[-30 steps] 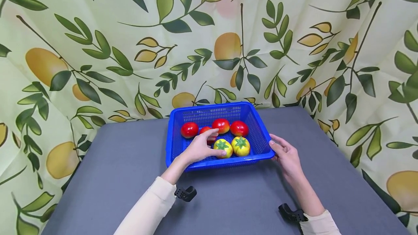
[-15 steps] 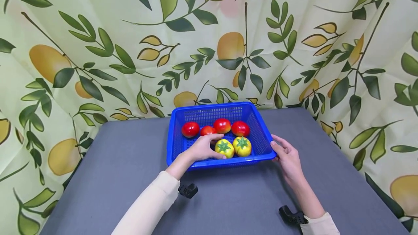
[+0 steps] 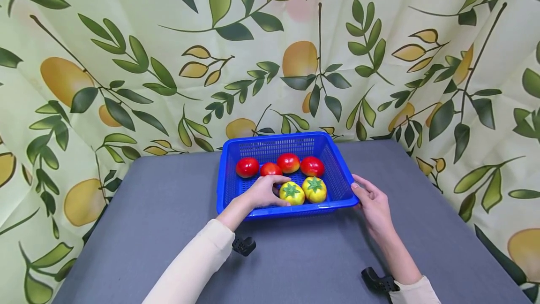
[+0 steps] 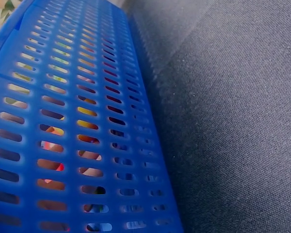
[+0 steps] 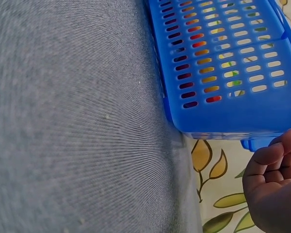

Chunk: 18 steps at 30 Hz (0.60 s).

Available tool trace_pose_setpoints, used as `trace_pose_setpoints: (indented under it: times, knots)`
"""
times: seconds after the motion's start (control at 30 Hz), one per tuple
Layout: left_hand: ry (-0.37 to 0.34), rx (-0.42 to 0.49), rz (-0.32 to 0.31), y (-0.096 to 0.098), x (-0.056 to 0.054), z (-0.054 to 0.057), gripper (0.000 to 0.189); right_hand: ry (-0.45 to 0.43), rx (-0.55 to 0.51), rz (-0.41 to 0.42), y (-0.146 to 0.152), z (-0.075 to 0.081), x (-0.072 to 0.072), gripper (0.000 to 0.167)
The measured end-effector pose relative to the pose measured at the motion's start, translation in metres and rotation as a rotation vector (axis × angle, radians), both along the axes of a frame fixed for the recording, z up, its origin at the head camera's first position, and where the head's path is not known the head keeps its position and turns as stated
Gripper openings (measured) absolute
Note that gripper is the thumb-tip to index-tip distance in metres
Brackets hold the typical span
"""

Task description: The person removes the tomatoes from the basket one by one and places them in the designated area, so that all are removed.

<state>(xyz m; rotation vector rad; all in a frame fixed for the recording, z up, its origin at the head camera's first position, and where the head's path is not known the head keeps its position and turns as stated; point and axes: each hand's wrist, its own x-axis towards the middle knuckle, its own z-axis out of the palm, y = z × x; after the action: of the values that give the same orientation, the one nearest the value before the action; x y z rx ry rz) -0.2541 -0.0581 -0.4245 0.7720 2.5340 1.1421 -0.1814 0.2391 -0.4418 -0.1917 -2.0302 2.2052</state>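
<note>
In the head view a blue plastic basket (image 3: 236, 206) sits on the grey table. It holds two yellow tomatoes with green star-shaped tops: a left yellow tomato (image 3: 292, 194) and a right yellow tomato (image 3: 315, 190). Behind them are several glossy red fruits (image 3: 247, 167). My left hand (image 3: 262, 193) reaches over the front rim, thumb and fingers around the left side of the left yellow tomato. With thumb on the rim, my right hand (image 3: 373, 204) grips the basket's front right corner. In the left wrist view the basket wall (image 4: 72, 102) hides the left hand's fingertips.
Grey cloth (image 3: 168, 229) covers the table around the basket. A leaf-and-fruit patterned curtain (image 3: 253, 50) hangs right behind the basket and along both sides. Each wrist wears a black camera, such as the right wrist camera (image 3: 377, 281).
My left hand has come down lower, and its fingers have closed in around the left yellow tomato. The right hand stays on the basket corner. The head view has shifted slightly.
</note>
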Motion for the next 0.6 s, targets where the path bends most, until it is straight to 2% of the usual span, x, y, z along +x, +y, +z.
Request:
trace_pose_setpoints:
  times: [0.33,0.6]
  knots:
    - [-0.015,-0.018,-0.049,0.0016,-0.005,0.0007,0.065,-0.002,0.015,-0.023,-0.0019,0.0034,-0.0001,0.057]
    - [-0.017,-0.012,-0.04,0.0001,-0.0026,-0.0011,0.063,-0.02,0.004,-0.02,-0.0026,0.0021,0.0016,0.057]
